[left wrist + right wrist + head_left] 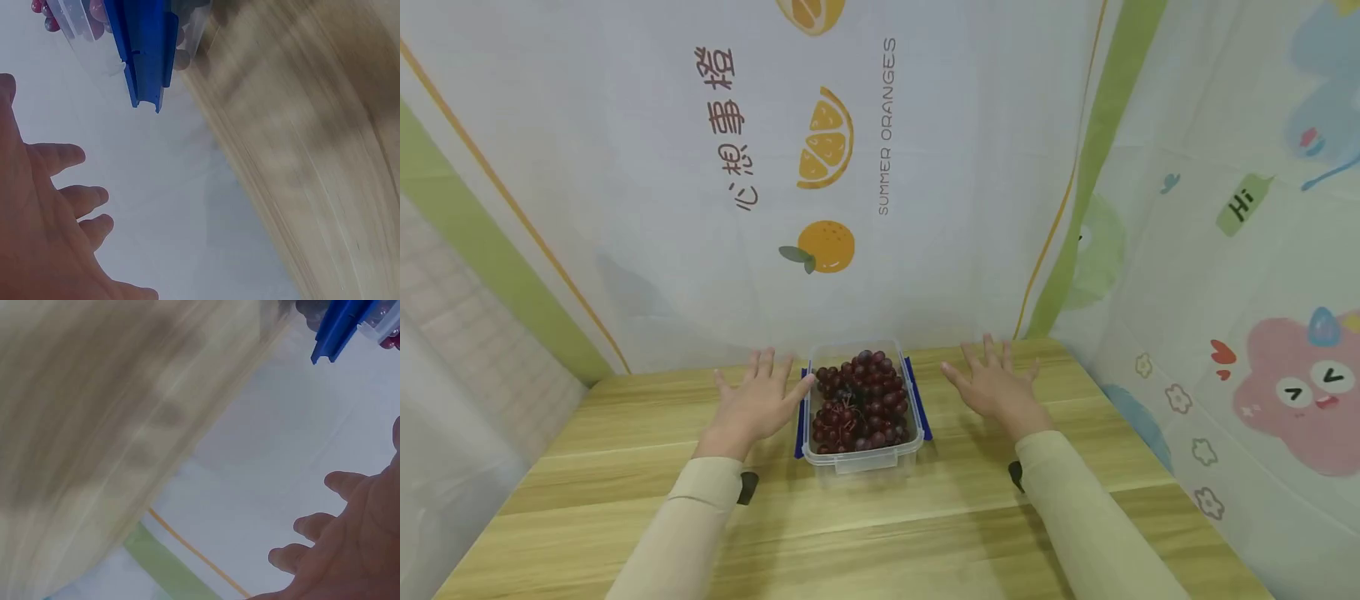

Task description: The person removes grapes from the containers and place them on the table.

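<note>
A clear plastic food container (pixel 867 460) stands on the table, filled with dark red grapes (pixel 880 392). Its blue side clips (pixel 919 400) hang down along the left and right walls; the left wrist view shows one blue clip (pixel 147 56) close up. To the left of the container, my left hand (pixel 756 404) is spread with fingers straight, its thumb near the rim. My right hand (pixel 997 387) is spread the same way, farther off on the right side. Both hands hold nothing. In the right wrist view, the right hand (pixel 350 544) shows below the container's blue clip.
The wooden table (pixel 850 533) runs back to a white cloth (pixel 955 208) printed with oranges. On the right hangs another cloth (pixel 1187 275) with cartoon figures. Dark wrist bands (pixel 747 488) show at the cuffs of the light sleeves.
</note>
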`<state>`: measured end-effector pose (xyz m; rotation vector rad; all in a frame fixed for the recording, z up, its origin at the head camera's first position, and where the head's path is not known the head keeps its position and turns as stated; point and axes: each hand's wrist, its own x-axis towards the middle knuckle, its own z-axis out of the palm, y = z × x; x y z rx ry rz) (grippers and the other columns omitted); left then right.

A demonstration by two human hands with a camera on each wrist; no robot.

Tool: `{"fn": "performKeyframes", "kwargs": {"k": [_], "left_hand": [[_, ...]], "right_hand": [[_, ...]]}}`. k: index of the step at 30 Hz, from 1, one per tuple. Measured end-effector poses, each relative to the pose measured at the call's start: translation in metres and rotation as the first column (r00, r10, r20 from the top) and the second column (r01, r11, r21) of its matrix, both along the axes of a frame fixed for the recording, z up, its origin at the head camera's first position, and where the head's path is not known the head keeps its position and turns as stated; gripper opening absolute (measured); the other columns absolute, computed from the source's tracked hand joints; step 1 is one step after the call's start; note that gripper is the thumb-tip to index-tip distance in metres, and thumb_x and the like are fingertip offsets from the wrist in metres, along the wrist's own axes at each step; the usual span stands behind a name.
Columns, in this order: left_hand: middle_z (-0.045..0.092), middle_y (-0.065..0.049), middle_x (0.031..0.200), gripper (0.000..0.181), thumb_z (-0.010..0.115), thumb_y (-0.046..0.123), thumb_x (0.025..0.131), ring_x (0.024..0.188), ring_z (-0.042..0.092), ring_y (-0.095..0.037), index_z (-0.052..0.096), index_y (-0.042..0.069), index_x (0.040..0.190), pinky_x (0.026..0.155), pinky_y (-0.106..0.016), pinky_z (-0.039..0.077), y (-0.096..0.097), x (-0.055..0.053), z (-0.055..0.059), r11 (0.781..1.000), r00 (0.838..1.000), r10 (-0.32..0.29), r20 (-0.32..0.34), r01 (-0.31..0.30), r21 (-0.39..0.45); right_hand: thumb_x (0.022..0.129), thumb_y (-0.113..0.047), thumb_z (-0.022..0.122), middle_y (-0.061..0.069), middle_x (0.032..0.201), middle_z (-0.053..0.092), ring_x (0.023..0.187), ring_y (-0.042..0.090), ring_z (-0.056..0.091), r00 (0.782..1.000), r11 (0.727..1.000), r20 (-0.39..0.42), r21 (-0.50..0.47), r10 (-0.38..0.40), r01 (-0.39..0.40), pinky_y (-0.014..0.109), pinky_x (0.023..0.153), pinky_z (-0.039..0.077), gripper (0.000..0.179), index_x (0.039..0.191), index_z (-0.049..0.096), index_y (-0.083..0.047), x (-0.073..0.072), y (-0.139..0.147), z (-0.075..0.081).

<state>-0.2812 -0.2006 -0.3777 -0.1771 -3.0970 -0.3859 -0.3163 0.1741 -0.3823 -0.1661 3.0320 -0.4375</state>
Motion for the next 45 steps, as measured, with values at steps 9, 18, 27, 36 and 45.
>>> {"fn": "performKeyframes", "kwargs": {"k": [9, 18, 27, 36, 45], "left_hand": [[0.008, -0.021, 0.179, 0.092, 0.02, 0.077, 0.106, 0.166, 0.001, -0.046, 0.021, 0.012, 0.172, 0.116, -0.09, -0.007, 0.009, 0.002, -0.002, 0.998, 0.999, -0.035, 0.022, 0.036, -0.051], [0.026, -0.022, 0.176, 0.097, 0.023, 0.082, 0.103, 0.163, 0.024, -0.047, 0.023, 0.013, 0.172, 0.12, -0.087, 0.006, 0.025, 0.012, -0.013, 0.998, 0.996, -0.061, 0.06, 0.062, -0.024], [0.016, -0.028, 0.176, 0.116, 0.028, 0.089, 0.097, 0.163, 0.019, -0.05, 0.014, -0.001, 0.17, 0.121, -0.085, 0.01, 0.043, 0.024, -0.025, 0.994, 0.996, -0.034, 0.081, 0.025, 0.102], [0.004, -0.023, 0.179, 0.132, 0.036, 0.098, 0.088, 0.166, 0.012, -0.044, 0.001, 0.001, 0.17, 0.123, -0.084, 0.007, 0.046, 0.026, -0.031, 0.988, 0.991, 0.002, 0.131, -0.022, 0.152], [-0.002, -0.019, 0.18, 0.15, 0.055, 0.102, 0.073, 0.167, 0.011, -0.043, -0.001, 0.003, 0.171, 0.12, -0.087, 0.007, 0.046, 0.027, -0.028, 0.988, 0.984, -0.017, 0.179, -0.011, 0.153]], "right_hand": [[0.106, -0.078, 0.02, 0.013, 0.18, -0.013, 0.165, 0.048, -0.013, 0.998, 0.998, -0.027, 0.008, 0.064, -0.064, 0.086, 0.12, -0.006, 0.086, 0.174, 0.007, -0.027, -0.01, -0.021, 0.016], [0.111, -0.066, 0.033, 0.022, 0.179, 0.013, 0.165, 0.046, 0.017, 0.97, 0.971, -0.025, 0.009, 0.241, -0.241, 0.072, 0.13, 0.018, 0.08, 0.173, 0.015, -0.019, -0.023, -0.064, 0.036], [0.107, -0.059, 0.055, 0.02, 0.171, 0.039, 0.156, 0.04, 0.043, 0.947, 0.944, 0.007, 0.073, 0.322, -0.321, 0.058, 0.125, 0.04, 0.083, 0.17, 0.029, -0.013, -0.019, -0.108, 0.04], [0.103, -0.057, 0.064, 0.016, 0.168, 0.046, 0.154, 0.035, 0.047, 0.937, 0.927, 0.005, 0.148, 0.349, -0.346, 0.052, 0.124, 0.044, 0.086, 0.166, 0.036, -0.007, -0.02, -0.131, 0.028], [0.099, -0.053, 0.073, 0.017, 0.159, 0.056, 0.144, 0.033, 0.058, 0.947, 0.927, -0.018, 0.209, 0.322, -0.311, 0.049, 0.115, 0.053, 0.089, 0.165, 0.037, -0.007, -0.019, -0.145, 0.024]]}}
